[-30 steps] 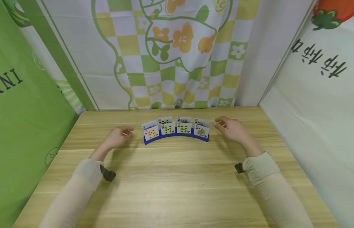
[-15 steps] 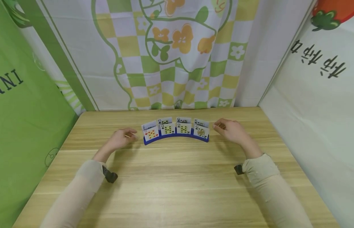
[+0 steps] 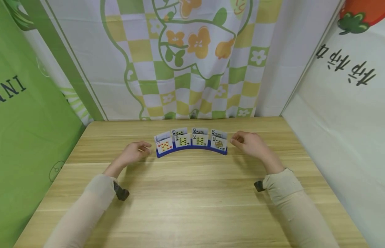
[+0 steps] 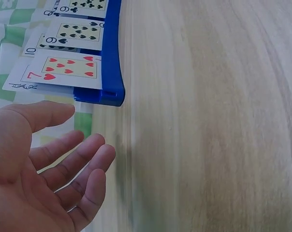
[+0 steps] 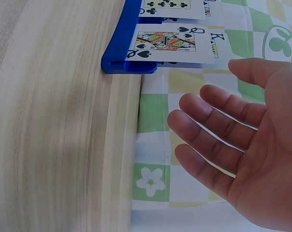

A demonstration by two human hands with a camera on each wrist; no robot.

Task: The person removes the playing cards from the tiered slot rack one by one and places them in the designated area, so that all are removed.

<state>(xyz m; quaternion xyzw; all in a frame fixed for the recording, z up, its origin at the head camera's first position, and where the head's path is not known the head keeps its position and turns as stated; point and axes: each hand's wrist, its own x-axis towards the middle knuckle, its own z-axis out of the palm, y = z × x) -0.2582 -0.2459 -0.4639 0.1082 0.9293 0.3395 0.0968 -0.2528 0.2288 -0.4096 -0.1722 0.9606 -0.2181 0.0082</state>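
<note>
A curved blue card holder stands toward the back of the table with playing cards upright in two rows. In its front row are the seven of hearts, two nines and the queen of spades. Behind them show a ten, a queen and the king, partly covered. My left hand is just off the holder's left end, fingers loosely bent and holding nothing. Off the right end is my right hand, also holding nothing; in the right wrist view its relaxed fingers lie below the queen of spades.
The wooden table reaches back to a checked, flower-printed curtain. A green cloth hangs on the left and a white one on the right. Each wrist carries a small black device at the sleeve cuff.
My left hand has moved a little to the right, closer to the holder's left end. My right hand has shifted slightly left and toward me. The holder and cards stay put.
</note>
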